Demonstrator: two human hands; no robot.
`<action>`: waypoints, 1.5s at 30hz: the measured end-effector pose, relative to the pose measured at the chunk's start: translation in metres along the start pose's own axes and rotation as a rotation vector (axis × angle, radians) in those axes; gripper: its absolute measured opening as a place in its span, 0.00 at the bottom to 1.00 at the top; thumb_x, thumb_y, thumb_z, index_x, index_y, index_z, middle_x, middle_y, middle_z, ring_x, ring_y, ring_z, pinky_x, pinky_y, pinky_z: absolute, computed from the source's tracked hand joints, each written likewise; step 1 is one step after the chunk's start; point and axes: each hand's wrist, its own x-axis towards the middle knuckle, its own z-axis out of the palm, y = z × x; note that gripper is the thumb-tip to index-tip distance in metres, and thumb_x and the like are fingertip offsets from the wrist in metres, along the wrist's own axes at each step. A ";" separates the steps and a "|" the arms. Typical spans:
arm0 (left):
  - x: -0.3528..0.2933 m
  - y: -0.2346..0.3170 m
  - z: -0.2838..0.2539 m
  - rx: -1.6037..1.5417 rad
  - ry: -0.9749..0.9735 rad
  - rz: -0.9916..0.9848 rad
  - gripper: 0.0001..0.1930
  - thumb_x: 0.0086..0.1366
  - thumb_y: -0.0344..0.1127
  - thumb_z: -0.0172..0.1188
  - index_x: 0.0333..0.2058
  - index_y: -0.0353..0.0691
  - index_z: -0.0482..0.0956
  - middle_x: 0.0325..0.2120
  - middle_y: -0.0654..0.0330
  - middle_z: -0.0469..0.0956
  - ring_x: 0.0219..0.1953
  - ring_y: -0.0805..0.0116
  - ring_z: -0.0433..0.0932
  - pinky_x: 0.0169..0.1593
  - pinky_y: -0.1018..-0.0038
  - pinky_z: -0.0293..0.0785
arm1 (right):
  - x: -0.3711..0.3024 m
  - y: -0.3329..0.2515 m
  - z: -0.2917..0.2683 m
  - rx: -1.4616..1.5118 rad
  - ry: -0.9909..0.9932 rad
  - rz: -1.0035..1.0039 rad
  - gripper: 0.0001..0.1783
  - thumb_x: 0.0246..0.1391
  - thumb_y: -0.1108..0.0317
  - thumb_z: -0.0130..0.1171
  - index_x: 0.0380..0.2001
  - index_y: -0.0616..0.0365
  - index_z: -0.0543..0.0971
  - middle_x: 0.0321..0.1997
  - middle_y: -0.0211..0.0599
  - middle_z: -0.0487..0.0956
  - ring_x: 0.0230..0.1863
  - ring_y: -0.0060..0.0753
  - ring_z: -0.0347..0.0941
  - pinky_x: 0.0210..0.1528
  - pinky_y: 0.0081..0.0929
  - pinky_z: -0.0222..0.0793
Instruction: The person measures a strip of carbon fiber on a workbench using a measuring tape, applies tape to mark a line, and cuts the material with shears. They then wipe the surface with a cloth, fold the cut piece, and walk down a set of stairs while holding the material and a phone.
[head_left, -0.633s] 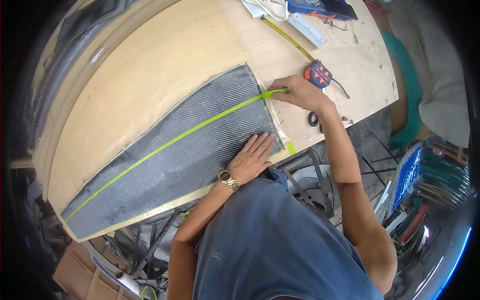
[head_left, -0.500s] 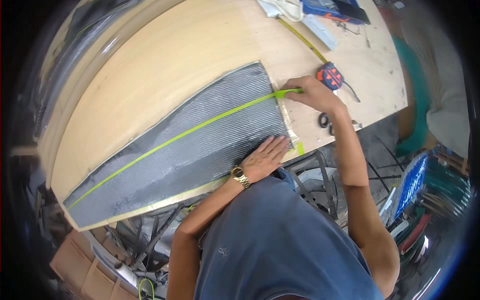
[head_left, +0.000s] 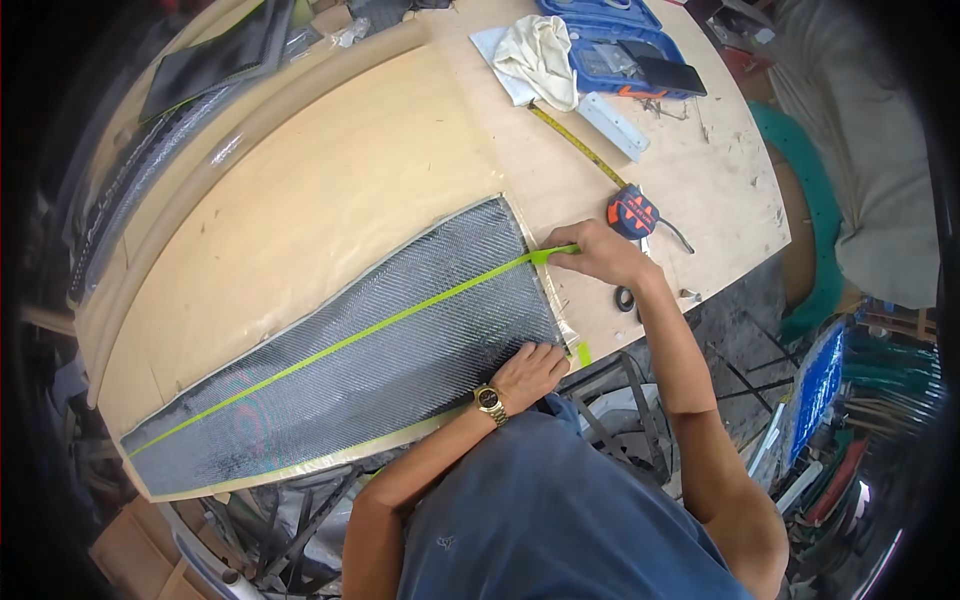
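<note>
A long tapering sheet of dark woven carbon-fibre cloth (head_left: 400, 365) lies on the table, narrow at the left and wide at the right. Bright green tape (head_left: 370, 332) runs lengthwise along it. Just past the sheet's right edge, my right hand (head_left: 598, 252) pinches the tape's end between thumb and fingers. My left hand (head_left: 530, 380), with a gold wristwatch (head_left: 490, 401) on its wrist, rests on the cloth's near right corner. Its fingers are bent and hold nothing. A short green tape piece (head_left: 583, 355) sits beside that corner.
Beyond my right hand lies a tape measure (head_left: 632, 212), its yellow blade drawn out. A dark tape roll (head_left: 625, 298) is near the table's edge. Farther back are a metal angle piece (head_left: 613, 127), a white cloth (head_left: 535, 60) and a blue case (head_left: 605, 55). Clutter fills the floor.
The head view has shifted, so the table sits lower in it. My left fingers, stretched flat before, are now more bent. My right hand keeps its pinch on the tape.
</note>
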 end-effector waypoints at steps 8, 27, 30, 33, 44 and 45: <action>0.004 -0.021 0.000 -0.056 0.111 -0.217 0.22 0.62 0.43 0.55 0.51 0.34 0.71 0.54 0.52 0.69 0.59 0.58 0.66 0.60 0.62 0.61 | 0.000 0.000 -0.002 -0.014 -0.028 0.003 0.15 0.52 0.68 0.59 0.42 0.64 0.79 0.35 0.49 0.81 0.36 0.40 0.77 0.43 0.30 0.70; -0.017 0.016 0.018 -0.213 -0.210 0.005 0.07 0.55 0.37 0.54 0.27 0.41 0.77 0.26 0.60 0.77 0.35 0.65 0.76 0.39 0.70 0.72 | 0.002 0.000 0.000 0.019 -0.045 0.030 0.16 0.53 0.65 0.58 0.41 0.65 0.79 0.34 0.50 0.81 0.34 0.42 0.77 0.41 0.32 0.70; -0.013 0.019 0.014 -0.269 -0.312 0.027 0.07 0.56 0.34 0.53 0.26 0.38 0.77 0.25 0.57 0.78 0.32 0.63 0.79 0.36 0.68 0.76 | 0.002 -0.007 0.004 0.039 -0.049 0.096 0.16 0.53 0.66 0.58 0.42 0.67 0.79 0.33 0.49 0.81 0.32 0.37 0.76 0.40 0.30 0.70; -0.015 0.022 0.016 -0.290 -0.297 0.055 0.07 0.56 0.33 0.52 0.26 0.37 0.76 0.24 0.57 0.78 0.31 0.61 0.80 0.34 0.68 0.78 | 0.003 -0.011 0.005 0.033 -0.060 0.127 0.16 0.54 0.66 0.58 0.42 0.67 0.79 0.33 0.47 0.81 0.31 0.36 0.76 0.40 0.31 0.70; -0.005 0.000 -0.013 -0.162 0.018 -0.265 0.17 0.61 0.39 0.55 0.45 0.34 0.73 0.52 0.50 0.69 0.59 0.57 0.66 0.60 0.61 0.63 | -0.003 0.008 0.001 0.002 0.046 -0.063 0.14 0.51 0.64 0.59 0.38 0.60 0.81 0.35 0.51 0.81 0.36 0.50 0.77 0.42 0.37 0.70; -0.006 -0.005 -0.015 -0.138 0.110 -0.334 0.19 0.61 0.39 0.56 0.48 0.33 0.72 0.56 0.48 0.67 0.61 0.55 0.64 0.62 0.60 0.61 | -0.003 0.006 0.002 0.025 0.024 -0.053 0.14 0.51 0.64 0.59 0.38 0.60 0.81 0.34 0.51 0.80 0.36 0.49 0.77 0.41 0.37 0.70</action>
